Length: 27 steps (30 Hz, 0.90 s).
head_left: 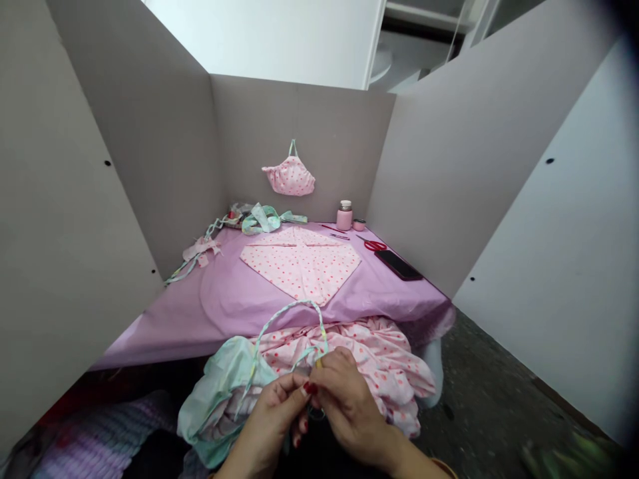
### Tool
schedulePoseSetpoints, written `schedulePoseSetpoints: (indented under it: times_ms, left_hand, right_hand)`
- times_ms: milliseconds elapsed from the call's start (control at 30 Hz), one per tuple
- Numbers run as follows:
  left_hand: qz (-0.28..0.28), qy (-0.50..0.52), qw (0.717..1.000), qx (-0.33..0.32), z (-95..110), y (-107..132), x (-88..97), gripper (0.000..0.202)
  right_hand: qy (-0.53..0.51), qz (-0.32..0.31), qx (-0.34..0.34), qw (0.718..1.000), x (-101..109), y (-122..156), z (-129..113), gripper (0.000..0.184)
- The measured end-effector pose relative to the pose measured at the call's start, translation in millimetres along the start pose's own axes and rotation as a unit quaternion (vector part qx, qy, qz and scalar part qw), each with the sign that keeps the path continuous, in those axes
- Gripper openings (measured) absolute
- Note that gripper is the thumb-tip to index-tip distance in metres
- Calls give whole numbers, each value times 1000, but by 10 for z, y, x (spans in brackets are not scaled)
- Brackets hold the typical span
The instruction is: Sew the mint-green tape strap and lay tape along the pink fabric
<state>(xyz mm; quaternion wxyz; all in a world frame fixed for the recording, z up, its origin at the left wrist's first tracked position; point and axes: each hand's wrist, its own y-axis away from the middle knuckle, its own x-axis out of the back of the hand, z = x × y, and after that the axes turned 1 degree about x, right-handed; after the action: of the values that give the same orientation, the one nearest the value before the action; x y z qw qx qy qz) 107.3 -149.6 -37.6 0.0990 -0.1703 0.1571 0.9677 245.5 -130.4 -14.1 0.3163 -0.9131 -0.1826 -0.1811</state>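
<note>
My left hand [272, 412] and my right hand [349, 406] meet low in the view, fingertips pinched together on a thin pastel fabric strap [294, 313] that loops up over the table edge. Under the hands lies a bunched pink dotted fabric piece [384, 359] with a mint green lining [219, 392] on its left side. The exact spot pinched is hidden by my fingers.
A purple cloth covers the table [219, 299]. On it lie a flat pink dotted fabric cutout [304, 263], mint fabric scraps [262, 218], red scissors [374, 245], a black phone [398, 265] and a pink jar [344, 216]. A finished pink pouch [289, 176] hangs on the back panel.
</note>
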Motion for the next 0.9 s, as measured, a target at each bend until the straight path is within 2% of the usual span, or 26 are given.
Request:
schedulePoseSetpoints:
  times_ms: [67, 133, 200, 267, 400, 467, 567, 700, 900]
  left_hand:
    - [0, -5, 1000, 0, -9, 0, 7, 45]
    - [-3, -12, 1000, 3, -20, -5, 16, 46]
    - [-3, -9, 1000, 4, -26, -11, 21, 47]
    - [4, -7, 1000, 3, -25, -16, 19, 47]
    - [23, -17, 1000, -3, -19, -14, 10, 45]
    - [26, -15, 1000, -1, -21, -9, 7, 44]
    - [20, -5, 1000, 12, -30, -5, 0, 42]
    - [6, -27, 1000, 1, -41, -29, -5, 43]
    - [-16, -63, 998, -15, -24, -42, 13, 42]
  right_hand:
    - [8, -1, -5, 1000, 9, 1, -6, 23]
    - [-75, 24, -78, 994, -14, 4, 25, 22]
    - [-173, 46, -137, 974, -56, 11, 75, 20]
    - [-249, 52, -165, 953, -100, 16, 121, 21]
    - [-342, 56, -204, 915, -164, 15, 160, 21]
    - [-372, 83, -226, 896, -178, 10, 163, 22]
    - [-387, 126, -235, 883, -173, 3, 159, 23]
    - [-372, 117, -213, 896, -148, -2, 135, 20]
    - [-463, 108, -222, 852, -120, -93, 76, 18]
